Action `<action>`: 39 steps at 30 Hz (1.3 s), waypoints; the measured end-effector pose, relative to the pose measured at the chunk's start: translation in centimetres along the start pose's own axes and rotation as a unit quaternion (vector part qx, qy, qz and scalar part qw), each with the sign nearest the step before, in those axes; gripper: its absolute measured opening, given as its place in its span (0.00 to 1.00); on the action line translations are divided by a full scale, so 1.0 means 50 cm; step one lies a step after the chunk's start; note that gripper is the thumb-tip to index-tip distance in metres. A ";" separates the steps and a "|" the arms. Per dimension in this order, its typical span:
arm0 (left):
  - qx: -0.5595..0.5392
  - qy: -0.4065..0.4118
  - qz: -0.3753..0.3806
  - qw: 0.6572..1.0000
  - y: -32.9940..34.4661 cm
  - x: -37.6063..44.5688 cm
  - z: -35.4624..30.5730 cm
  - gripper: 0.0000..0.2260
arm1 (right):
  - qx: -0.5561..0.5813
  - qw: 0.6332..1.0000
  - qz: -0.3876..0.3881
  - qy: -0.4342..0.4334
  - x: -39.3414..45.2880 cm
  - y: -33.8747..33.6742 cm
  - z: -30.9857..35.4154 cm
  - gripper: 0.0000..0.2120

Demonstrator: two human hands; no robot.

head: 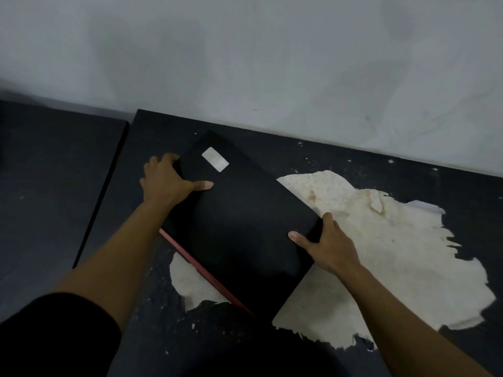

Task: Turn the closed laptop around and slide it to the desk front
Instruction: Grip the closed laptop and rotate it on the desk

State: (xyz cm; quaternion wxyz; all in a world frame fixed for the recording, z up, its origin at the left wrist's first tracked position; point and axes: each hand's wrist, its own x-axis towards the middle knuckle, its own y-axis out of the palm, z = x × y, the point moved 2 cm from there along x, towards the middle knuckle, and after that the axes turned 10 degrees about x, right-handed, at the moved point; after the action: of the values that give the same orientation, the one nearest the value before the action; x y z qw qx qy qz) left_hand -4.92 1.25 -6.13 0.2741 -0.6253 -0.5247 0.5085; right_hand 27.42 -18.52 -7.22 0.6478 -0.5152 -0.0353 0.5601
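Note:
A closed black laptop (239,221) lies askew on the dark desk (152,137), one corner pointing toward the wall. A pale sticker (215,159) sits near its far corner and a red strip (206,273) runs along its lower left edge. My left hand (168,179) grips the laptop's left edge, thumb on the lid. My right hand (329,244) holds the right corner, thumb on top and fingers wrapped around the edge.
The desk's black surface has peeled away in a large pale patch (394,254) under and to the right of the laptop. A second dark desk (54,186) stands at the left across a narrow gap. A grey wall (272,63) rises directly behind.

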 end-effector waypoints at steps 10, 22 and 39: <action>0.092 0.132 0.062 0.985 0.044 0.027 -0.189 0.52 | 0.047 0.996 -0.035 0.062 -0.086 0.018 -0.115 0.40; 0.146 0.198 0.085 0.966 0.089 0.020 -0.258 0.52 | 0.056 0.993 -0.029 0.102 -0.123 0.020 -0.148 0.47; -0.146 -0.050 0.095 0.983 0.192 -0.376 -0.023 0.46 | 0.017 0.995 0.040 0.084 -0.133 -0.023 -0.120 0.52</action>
State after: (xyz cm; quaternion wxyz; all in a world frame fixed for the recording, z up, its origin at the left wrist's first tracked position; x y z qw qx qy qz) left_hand 1.04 -18.99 -7.59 0.1032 -0.6797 -0.5444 0.4806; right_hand 29.46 -27.19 -5.67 0.6337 -0.5507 0.0496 0.5409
